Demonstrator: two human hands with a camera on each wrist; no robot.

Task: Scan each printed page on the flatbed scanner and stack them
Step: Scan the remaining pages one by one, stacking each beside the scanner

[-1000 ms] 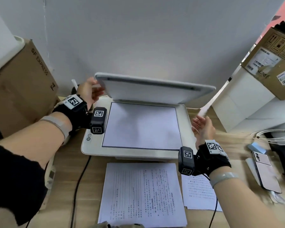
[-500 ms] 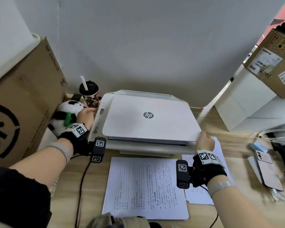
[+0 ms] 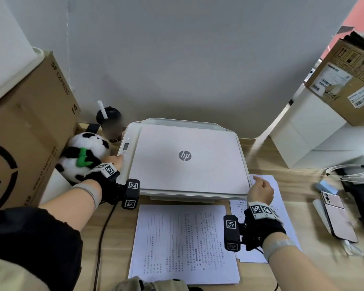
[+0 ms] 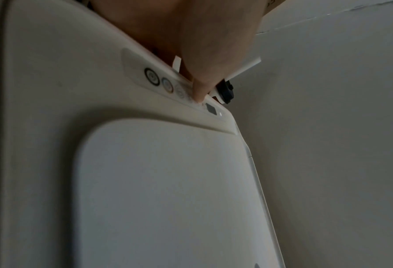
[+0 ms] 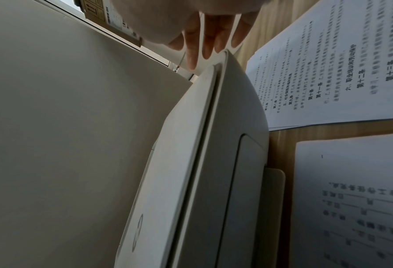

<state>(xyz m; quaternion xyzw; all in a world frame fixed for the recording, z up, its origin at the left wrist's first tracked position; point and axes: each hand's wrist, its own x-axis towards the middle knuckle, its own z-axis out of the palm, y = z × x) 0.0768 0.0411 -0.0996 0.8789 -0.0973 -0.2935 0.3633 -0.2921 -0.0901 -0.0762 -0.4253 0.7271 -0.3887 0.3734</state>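
Left hand [image 3: 114,162] is pressing 1 fingertip on the scanner [image 3: 185,160] button panel [image 4: 179,85]; right hand [image 3: 261,191], fingers straight, is touching the closed lid corner.

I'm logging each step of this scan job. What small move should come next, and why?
Probably press the button: the scanner lid lies shut, and the left hand already has a fingertip on the control strip. The right hand only rests at the lid's corner.

Office desk: scanner [image 3: 185,158], printed pages [image 3: 183,242], shipping boxes [image 3: 27,131].
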